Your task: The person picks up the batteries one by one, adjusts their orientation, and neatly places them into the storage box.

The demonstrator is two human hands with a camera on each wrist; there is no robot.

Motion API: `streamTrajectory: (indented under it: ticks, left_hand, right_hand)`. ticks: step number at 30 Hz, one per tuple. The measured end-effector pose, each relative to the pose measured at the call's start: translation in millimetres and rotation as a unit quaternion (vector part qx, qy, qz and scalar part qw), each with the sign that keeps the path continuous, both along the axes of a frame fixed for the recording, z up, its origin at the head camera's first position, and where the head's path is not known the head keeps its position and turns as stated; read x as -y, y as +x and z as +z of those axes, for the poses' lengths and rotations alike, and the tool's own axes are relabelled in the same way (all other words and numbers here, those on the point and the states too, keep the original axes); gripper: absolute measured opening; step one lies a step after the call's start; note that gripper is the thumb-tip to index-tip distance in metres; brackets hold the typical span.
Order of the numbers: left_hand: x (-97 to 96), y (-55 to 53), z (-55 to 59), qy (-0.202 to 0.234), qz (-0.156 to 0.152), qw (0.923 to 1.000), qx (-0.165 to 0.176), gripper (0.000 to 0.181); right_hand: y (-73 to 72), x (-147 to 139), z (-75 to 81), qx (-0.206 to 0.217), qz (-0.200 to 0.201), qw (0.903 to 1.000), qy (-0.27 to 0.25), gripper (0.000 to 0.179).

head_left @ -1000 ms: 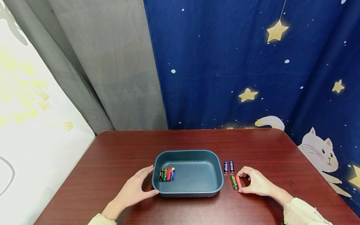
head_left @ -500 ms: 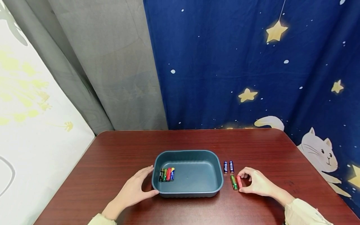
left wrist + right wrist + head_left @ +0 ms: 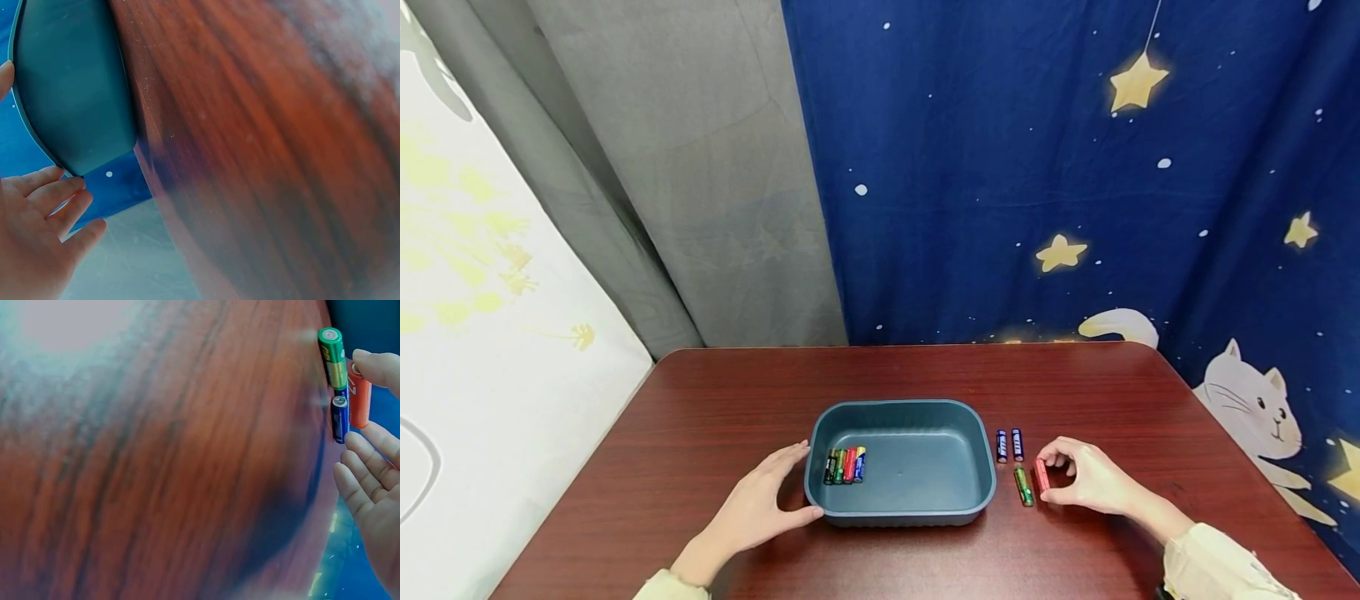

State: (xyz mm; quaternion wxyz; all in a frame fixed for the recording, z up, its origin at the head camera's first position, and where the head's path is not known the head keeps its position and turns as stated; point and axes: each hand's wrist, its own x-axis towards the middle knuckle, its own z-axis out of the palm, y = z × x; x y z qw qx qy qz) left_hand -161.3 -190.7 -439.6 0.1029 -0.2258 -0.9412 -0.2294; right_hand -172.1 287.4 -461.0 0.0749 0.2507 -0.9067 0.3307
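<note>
In the head view my right hand (image 3: 1093, 482) pinches a red battery (image 3: 1042, 476) by its two ends, between thumb and fingertips. Just left of it a green battery (image 3: 1024, 487) lies on the table, apart from the red one. Two blue batteries (image 3: 1002, 447) lie side by side behind the green one. My left hand (image 3: 760, 504) rests its thumb and fingertips on the left end of a dark teal bin (image 3: 925, 477). Inside the bin, several batteries (image 3: 850, 466) lie in a row at the left. The right wrist view shows the red battery (image 3: 359, 397) against my thumb.
The bin stands on a reddish-brown wooden table (image 3: 737, 392), left of the loose batteries. Behind the table hang a grey curtain (image 3: 715, 183) and a blue star-patterned curtain (image 3: 955, 167). A white panel (image 3: 490, 350) borders the left side.
My right hand has drawn the red battery away from the green one, to the right and slightly back, opening a gap. The left hand and the bin have stayed put.
</note>
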Motion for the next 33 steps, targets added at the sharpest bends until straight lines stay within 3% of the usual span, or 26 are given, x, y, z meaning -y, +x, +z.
streamTrajectory:
  ticks: [16,33]
  left_hand:
    - [-0.1,-0.1,-0.3,0.000,-0.001,1.0000,-0.002,0.082]
    - [-0.9,0.1,0.9,0.002,0.002,1.0000,0.006,0.081]
  right_hand:
    - [-7.8,2,19.7,-0.039,0.004,0.9992,-0.002,0.040]
    - [-23.6,15,50.1,-0.044,-0.014,0.9989,0.007,0.042]
